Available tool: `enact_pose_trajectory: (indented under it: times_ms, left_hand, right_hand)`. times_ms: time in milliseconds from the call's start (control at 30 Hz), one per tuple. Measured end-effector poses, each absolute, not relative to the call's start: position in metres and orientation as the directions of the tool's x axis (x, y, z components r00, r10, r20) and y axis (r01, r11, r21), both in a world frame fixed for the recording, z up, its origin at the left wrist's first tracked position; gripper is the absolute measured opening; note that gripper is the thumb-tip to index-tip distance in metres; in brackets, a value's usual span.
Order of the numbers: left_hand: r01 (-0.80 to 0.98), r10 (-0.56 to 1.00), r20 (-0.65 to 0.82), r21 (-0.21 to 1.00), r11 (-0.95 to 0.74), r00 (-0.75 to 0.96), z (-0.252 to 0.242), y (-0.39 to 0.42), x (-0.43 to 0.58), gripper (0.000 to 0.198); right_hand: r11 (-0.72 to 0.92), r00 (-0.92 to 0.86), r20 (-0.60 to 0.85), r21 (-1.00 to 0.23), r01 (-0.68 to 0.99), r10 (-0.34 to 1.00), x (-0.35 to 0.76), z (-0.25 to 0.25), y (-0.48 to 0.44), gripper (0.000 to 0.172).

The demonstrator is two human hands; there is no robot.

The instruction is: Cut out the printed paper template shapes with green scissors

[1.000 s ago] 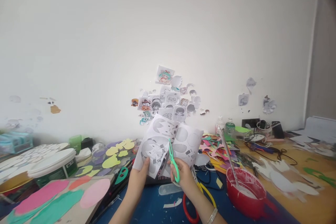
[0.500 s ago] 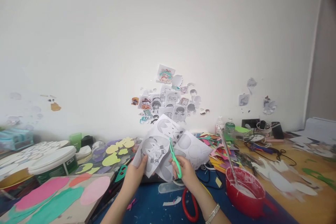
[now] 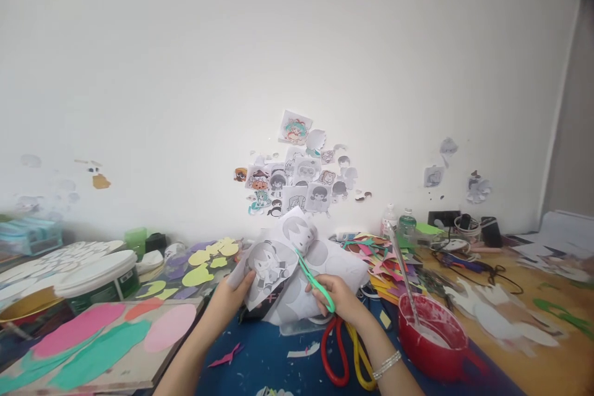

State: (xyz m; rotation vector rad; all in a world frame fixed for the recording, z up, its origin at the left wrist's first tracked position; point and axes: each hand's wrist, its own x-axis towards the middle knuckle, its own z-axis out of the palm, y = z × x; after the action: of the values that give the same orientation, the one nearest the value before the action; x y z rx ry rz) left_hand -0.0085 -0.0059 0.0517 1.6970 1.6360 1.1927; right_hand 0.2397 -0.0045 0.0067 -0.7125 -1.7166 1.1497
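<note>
My left hand [image 3: 227,302] grips the lower left edge of a printed paper sheet [image 3: 283,260] with grey cartoon figures, held up over the blue mat [image 3: 273,362]. My right hand [image 3: 341,300] is closed round the handles of green scissors [image 3: 314,281], whose blades point up-left into the sheet near its middle. The part of the sheet right of the blades sags toward the table. A bracelet sits on my right wrist.
A red bowl [image 3: 434,337] of white paste with a stick stands at the right. Red and yellow scissors [image 3: 343,352] lie on the mat. Coloured paper scraps [image 3: 380,260], a white-lidded tub [image 3: 99,281] and a board with pink and teal shapes [image 3: 93,346] surround it. Cut-outs [image 3: 297,179] hang on the wall.
The sheet has dropped lower and tilted left. The scissors have tipped from upright to slanting up-left, deeper into the paper. Both hands shifted slightly apart.
</note>
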Motion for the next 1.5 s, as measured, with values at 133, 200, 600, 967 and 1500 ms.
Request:
enact_pose_trajectory:
  times_ms: [133,200,600,967,1500]
  left_hand:
    - [0.574,0.952,0.304,0.787,-0.227,-0.04,0.049,-0.005,-0.009,0.046]
    - [0.584,0.948,0.319,0.774,-0.245,-0.024,0.048,-0.006,-0.009,0.046]
    - [0.553,0.926,0.362,0.751,-0.36,0.111,0.048,-0.006,-0.012,0.041]
    - [0.56,0.926,0.21,0.747,-0.359,0.314,0.043,-0.007,-0.013,0.041]
    - [0.464,0.885,0.168,0.8,-0.38,0.434,0.049,-0.016,-0.011,0.039]
  right_hand:
    - [0.409,-0.442,0.367,-0.913,-0.001,0.819,0.243,0.008,-0.005,0.03]
    - [0.417,-0.442,0.368,-0.909,0.015,0.818,0.244,0.009,-0.006,0.031]
    - [0.408,-0.479,0.336,-0.912,0.052,0.811,0.249,0.006,-0.005,0.029]
    - [0.414,-0.506,0.343,-0.91,0.032,0.791,0.249,0.003,-0.005,0.025]
    - [0.418,-0.479,0.346,-0.907,0.049,0.807,0.242,0.004,-0.006,0.028]
